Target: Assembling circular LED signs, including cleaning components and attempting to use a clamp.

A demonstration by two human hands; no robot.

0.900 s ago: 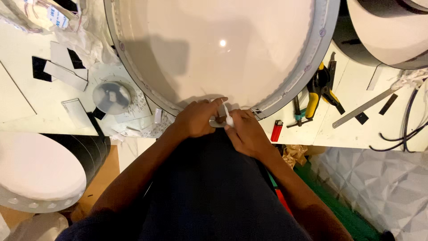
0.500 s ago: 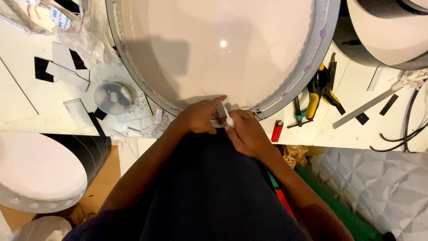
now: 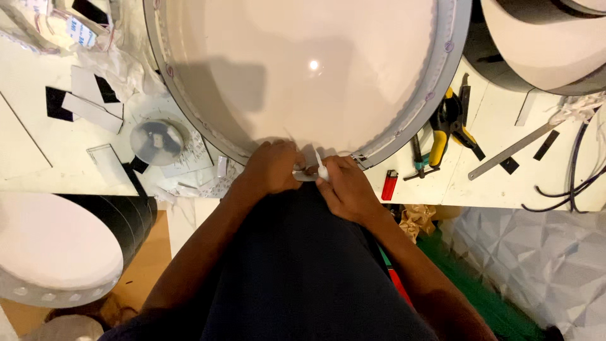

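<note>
Strip (image 3: 320, 169), white, thin, looking soft and light; both hands pinching it at disc (image 3: 303, 69) near rim: left hand (image 3: 273, 167), right hand (image 3: 346, 188). Lighter (image 3: 390, 185) lying right of disc.

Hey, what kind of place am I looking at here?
Probably a small workshop that makes round illuminated signs or light boxes. A large round white panel with a metal rim lies on the workbench, beside yellow-handled pliers and a red lighter.

Small white strip (image 3: 322, 169) (upright) at round panel's (image 3: 303, 69) rim
</note>
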